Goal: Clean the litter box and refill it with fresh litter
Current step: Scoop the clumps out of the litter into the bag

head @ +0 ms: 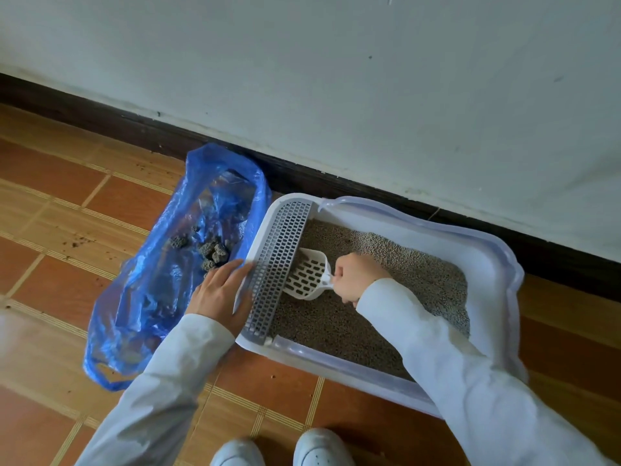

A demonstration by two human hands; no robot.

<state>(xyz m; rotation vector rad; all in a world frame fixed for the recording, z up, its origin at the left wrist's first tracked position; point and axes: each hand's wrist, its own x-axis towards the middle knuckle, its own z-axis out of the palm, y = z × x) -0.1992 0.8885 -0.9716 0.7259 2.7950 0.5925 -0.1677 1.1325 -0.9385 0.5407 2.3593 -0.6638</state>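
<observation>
Curled round the handle, the right hand [356,276] holds a white slotted scoop [308,274] low over grey litter [396,274] in the white litter box [484,260]. Beside its blade runs a grey grid [277,264]; there the left hand [221,290] rests flat, fingers straight, against a blue bag [161,280] holding clumps [211,252]

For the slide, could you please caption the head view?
Right hand sifts litter with a white scoop while left hand steadies the litter box beside a blue bag.
</observation>
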